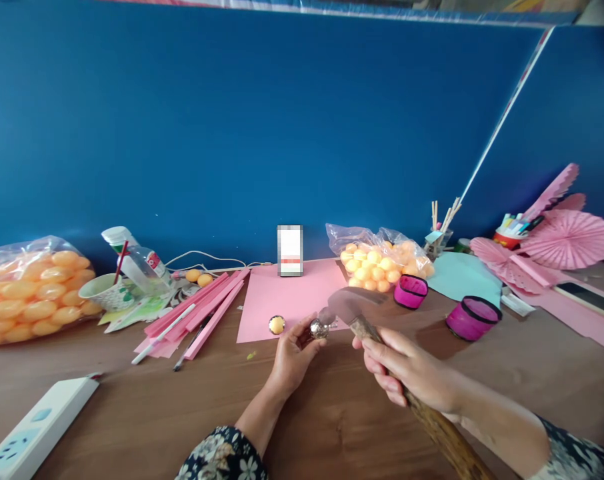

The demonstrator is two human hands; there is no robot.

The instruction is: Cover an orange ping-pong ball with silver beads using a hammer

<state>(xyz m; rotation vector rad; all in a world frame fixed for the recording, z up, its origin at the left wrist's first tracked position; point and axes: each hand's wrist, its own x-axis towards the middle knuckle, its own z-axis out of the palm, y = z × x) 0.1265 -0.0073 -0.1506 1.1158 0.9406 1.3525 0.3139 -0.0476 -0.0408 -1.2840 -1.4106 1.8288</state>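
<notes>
Silvery, patterned ball (319, 328), at the centre of the frame, low on the near part of the pink sheet (302, 293). The left hand (292, 357) pinches it between thumb and bent fingers. The right hand (407, 370), right of centre, is closed around the wooden handle of a hammer (355, 304); the blurred metal head lies beside the ball, though contact cannot be confirmed. The work in hand appears to be hammering at the ball; any blow calls for a steady pinch and an accurate aim, with the left fingertips kept clear of the striking face.

Left of the ball, a yellow ball in a dark rim (277, 325) rests apart on the sheet. Pink strips (202, 317) lie centre-left. A bag of orange balls (377, 263) and a magenta mesh ring (411, 291), right of centre, stand close behind the hammer and may hamper its swing. At lower left lies a white power strip (42, 427).
</notes>
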